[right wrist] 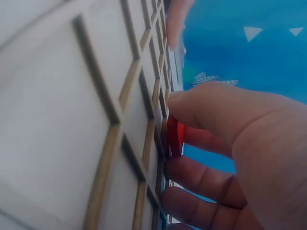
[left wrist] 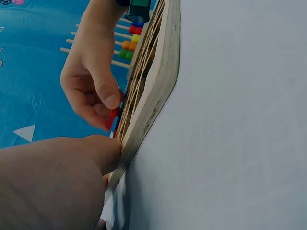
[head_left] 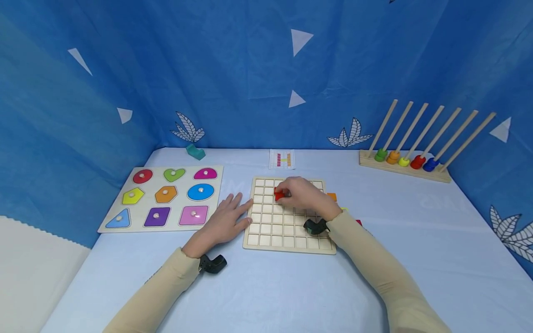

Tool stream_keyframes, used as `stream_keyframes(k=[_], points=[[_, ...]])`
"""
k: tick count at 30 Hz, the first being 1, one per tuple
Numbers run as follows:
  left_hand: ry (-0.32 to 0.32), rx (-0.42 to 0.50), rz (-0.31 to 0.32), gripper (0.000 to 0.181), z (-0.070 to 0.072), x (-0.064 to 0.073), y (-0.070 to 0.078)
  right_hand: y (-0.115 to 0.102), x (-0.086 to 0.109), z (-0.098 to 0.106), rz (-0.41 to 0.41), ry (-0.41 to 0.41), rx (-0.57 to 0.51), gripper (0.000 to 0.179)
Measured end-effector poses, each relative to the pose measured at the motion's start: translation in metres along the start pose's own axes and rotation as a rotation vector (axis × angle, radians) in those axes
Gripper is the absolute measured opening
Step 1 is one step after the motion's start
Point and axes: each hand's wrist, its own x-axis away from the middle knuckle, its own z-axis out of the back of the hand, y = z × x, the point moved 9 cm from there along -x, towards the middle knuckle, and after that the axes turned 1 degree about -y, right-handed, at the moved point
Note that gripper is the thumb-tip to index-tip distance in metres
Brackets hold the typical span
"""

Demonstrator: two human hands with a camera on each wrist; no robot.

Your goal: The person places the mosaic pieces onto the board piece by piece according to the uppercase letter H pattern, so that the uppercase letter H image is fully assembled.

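Note:
A pale wooden grid board (head_left: 264,240) with raised square cells lies on the table. My right hand (head_left: 300,192) is over its upper part and pinches a small red tile (head_left: 279,197) between thumb and fingers. In the right wrist view the red tile (right wrist: 175,136) stands tilted close to the grid's ridges. Just behind it, a bit of red (head_left: 275,190) shows at the board's surface. My left hand (head_left: 226,218) lies with spread fingers at the board's left edge, its fingertips right at the rim.
A shape puzzle board (head_left: 164,217) lies on the left, with a teal block (head_left: 195,151) behind. A small pattern card (head_left: 281,159) is beyond the grid. Orange (head_left: 331,196) and red (head_left: 359,222) pieces show beside my right arm. A peg stand (head_left: 405,169) with coloured beads stands back right.

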Motion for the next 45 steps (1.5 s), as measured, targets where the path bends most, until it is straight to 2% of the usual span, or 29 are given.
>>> stream_keyframes(k=[12, 21, 34, 45], points=[[0.005, 0.005, -0.007, 0.062, 0.0006, -0.0002, 0.0013, -0.0023, 0.0, -0.003, 0.009, 0.004, 0.025, 0.02], [0.005, 0.008, -0.006, 0.062, 0.0015, 0.0001, 0.0014, -0.0014, -0.0006, -0.0041, -0.014, 0.001, 0.018, 0.023], [-0.006, 0.014, 0.004, 0.063, 0.0, 0.0004, -0.0001, -0.0006, -0.0015, -0.0074, -0.016, -0.002, 0.027, 0.016], [0.001, 0.01, -0.004, 0.063, 0.0006, 0.0001, 0.0003, 0.0, -0.0008, -0.0071, -0.03, -0.013, 0.027, 0.018]])
